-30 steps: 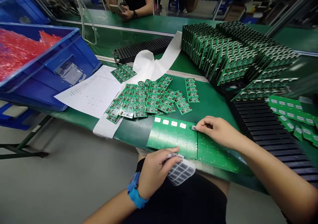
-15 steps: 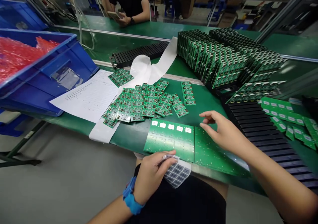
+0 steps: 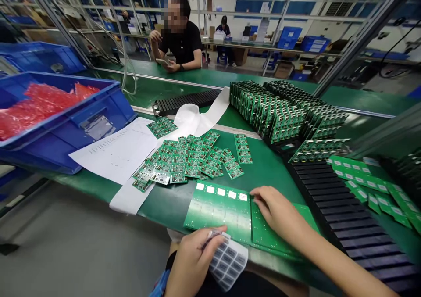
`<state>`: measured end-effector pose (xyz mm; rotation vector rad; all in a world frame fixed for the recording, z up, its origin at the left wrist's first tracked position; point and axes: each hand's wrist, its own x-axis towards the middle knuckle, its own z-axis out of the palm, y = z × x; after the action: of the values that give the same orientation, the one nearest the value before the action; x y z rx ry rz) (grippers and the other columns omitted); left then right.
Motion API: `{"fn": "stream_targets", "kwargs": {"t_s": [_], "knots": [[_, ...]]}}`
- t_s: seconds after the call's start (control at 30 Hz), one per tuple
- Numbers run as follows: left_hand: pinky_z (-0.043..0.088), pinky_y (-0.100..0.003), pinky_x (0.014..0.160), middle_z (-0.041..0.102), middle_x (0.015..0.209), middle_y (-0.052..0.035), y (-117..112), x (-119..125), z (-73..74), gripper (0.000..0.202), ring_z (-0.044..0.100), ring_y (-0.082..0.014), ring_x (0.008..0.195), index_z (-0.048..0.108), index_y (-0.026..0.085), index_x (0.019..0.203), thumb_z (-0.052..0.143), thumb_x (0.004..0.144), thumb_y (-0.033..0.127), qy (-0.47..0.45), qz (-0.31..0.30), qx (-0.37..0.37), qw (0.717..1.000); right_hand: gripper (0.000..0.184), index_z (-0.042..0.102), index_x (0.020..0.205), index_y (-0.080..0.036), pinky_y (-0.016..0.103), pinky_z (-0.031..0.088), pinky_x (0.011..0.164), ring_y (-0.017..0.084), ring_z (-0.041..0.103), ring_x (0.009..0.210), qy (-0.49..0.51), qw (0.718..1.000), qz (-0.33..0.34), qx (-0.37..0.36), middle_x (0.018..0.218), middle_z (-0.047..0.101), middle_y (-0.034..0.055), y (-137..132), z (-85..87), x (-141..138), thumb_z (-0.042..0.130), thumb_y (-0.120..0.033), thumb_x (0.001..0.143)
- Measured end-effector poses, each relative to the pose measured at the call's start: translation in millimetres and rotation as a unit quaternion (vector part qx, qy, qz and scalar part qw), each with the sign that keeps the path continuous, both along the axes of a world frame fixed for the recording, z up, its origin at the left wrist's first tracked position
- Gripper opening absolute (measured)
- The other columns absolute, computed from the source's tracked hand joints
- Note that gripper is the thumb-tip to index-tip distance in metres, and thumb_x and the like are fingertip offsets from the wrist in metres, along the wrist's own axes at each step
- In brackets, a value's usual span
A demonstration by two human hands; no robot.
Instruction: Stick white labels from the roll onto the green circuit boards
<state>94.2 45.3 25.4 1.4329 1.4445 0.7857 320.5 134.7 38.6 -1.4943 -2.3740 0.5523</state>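
Note:
My left hand (image 3: 192,259) is closed on a sheet of small grey labels (image 3: 228,262) at the table's near edge. My right hand (image 3: 274,209) lies with fingers stretched out on a green circuit panel (image 3: 269,237), its fingertips next to the seam with a second panel (image 3: 217,209). That second panel carries a row of several white labels (image 3: 221,192) along its far edge. Nothing shows between my right fingers.
A heap of small green boards (image 3: 187,159) lies beyond the panels, beside a printed paper (image 3: 118,152). A blue bin (image 3: 62,126) with red bags stands left. Racked boards (image 3: 283,108) and a black slotted tray (image 3: 345,218) are right. A person sits across the table.
My right hand pressed a label onto the panel's row, lifted off with fingers apart, then came down flat on the right panel. The view tilted up. My left hand kept the label sheet.

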Motion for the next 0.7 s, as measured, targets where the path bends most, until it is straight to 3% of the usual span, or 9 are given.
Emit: {"fn": "stream_targets", "kwargs": {"t_s": [0.1, 0.2, 0.3, 0.43, 0.57, 0.7], "knots": [[0.048, -0.02, 0.07, 0.07, 0.1, -0.0021, -3.1, -0.3, 1.9, 0.029, 0.065, -0.0159, 0.083, 0.067, 0.024, 0.101, 0.042, 0.091, 0.034, 0.004, 0.003, 0.006, 1.0, 0.02, 0.054, 0.1, -0.017, 0.042, 0.047, 0.081, 0.022, 0.055, 0.091, -0.028, 0.994, -0.002, 0.11, 0.105, 0.056, 0.0119, -13.1, -5.5, 1.5, 0.039, -0.015, 0.087], [0.046, -0.02, 0.067, 0.07, 0.093, -0.0043, -7.1, 2.2, 9.6, 0.035, 0.064, -0.0154, 0.078, 0.066, 0.021, 0.102, 0.035, 0.093, 0.034, -0.007, 0.024, 0.015, 1.0, 0.019, 0.054, 0.102, -0.016, 0.044, 0.043, 0.09, 0.025, 0.051, 0.106, 0.011, 0.986, -0.035, 0.162, 0.125, 0.044, 0.0167, -28.9, 5.5, -1.9, 0.045, -0.019, 0.086], [0.046, -0.02, 0.068, 0.07, 0.088, -0.0063, -10.6, 8.1, 18.0, 0.038, 0.064, -0.0164, 0.078, 0.067, 0.019, 0.094, 0.032, 0.094, 0.033, -0.012, 0.035, 0.05, 0.998, 0.019, 0.054, 0.103, -0.021, 0.035, 0.047, 0.089, 0.02, 0.053, 0.106, 0.088, 0.993, 0.02, 0.074, 0.112, 0.055, 0.0102, -45.8, 26.7, -17.2, 0.048, -0.022, 0.085], [0.042, -0.019, 0.057, 0.064, 0.065, -0.0049, -11.7, 16.9, 16.6, 0.041, 0.061, -0.015, 0.063, 0.062, 0.017, 0.072, 0.03, 0.093, 0.032, 0.053, 0.006, 0.132, 0.99, 0.015, 0.058, 0.095, -0.021, 0.023, 0.051, 0.072, 0.014, 0.06, 0.081, 0.168, 0.977, 0.101, -0.085, 0.085, 0.061, 0.0038, -60.4, 42.2, -42.0, 0.048, -0.023, 0.084], [0.033, -0.02, 0.049, 0.054, 0.054, -0.0018, -9.8, 20.4, 3.6, 0.042, 0.051, -0.0119, 0.052, 0.051, 0.017, 0.06, 0.028, 0.092, 0.032, 0.095, -0.012, 0.167, 0.981, 0.018, 0.061, 0.078, -0.019, 0.023, 0.048, 0.065, 0.013, 0.059, 0.07, 0.175, 0.971, 0.071, -0.145, 0.073, 0.058, 0.0028, -59.7, 38.7, -49.2, 0.047, -0.028, 0.084], [0.03, -0.02, 0.049, 0.047, 0.055, 0.0003, -7.7, 19.4, 4.4, 0.037, 0.045, -0.0107, 0.052, 0.05, 0.016, 0.062, 0.031, 0.089, 0.033, 0.053, -0.041, 0.111, 0.992, 0.021, 0.059, 0.073, -0.019, 0.023, 0.046, 0.065, 0.014, 0.057, 0.069, 0.173, 0.969, 0.048, -0.171, 0.073, 0.058, 0.0027, -57.0, 32.7, -45.6, 0.045, -0.031, 0.084]]}}
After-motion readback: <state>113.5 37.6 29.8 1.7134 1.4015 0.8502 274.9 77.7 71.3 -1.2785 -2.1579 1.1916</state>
